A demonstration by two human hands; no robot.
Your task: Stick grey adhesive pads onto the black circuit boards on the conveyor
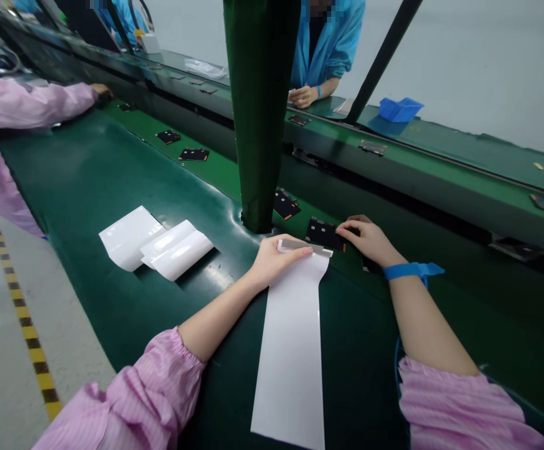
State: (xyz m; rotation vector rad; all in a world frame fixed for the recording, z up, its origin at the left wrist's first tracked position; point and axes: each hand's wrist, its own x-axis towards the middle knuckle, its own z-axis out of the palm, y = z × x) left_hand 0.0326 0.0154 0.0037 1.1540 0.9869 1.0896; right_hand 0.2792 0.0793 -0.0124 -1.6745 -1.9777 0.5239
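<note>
My left hand [278, 259] is closed on the upper end of a long white liner sheet [293, 356], thumb on top. A narrow grey strip [302, 246] runs across that end, and the sheet hangs down toward me over the table edge. My right hand [368, 239], with a blue wrist strap [415, 270], pinches at the right edge of a black circuit board [323, 232] lying on the green line. Whether anything small is between those fingertips is hidden. Part of another dark piece [369, 265] shows under my right hand.
A green post [262, 125] rises just beyond my hands. Curled white sheets [159, 244] lie on the green mat [89, 162] at left. More black boards [194, 154] line the belt. Co-workers' arms [32, 103] are at left and across the line; a blue bin [400, 110] stands opposite.
</note>
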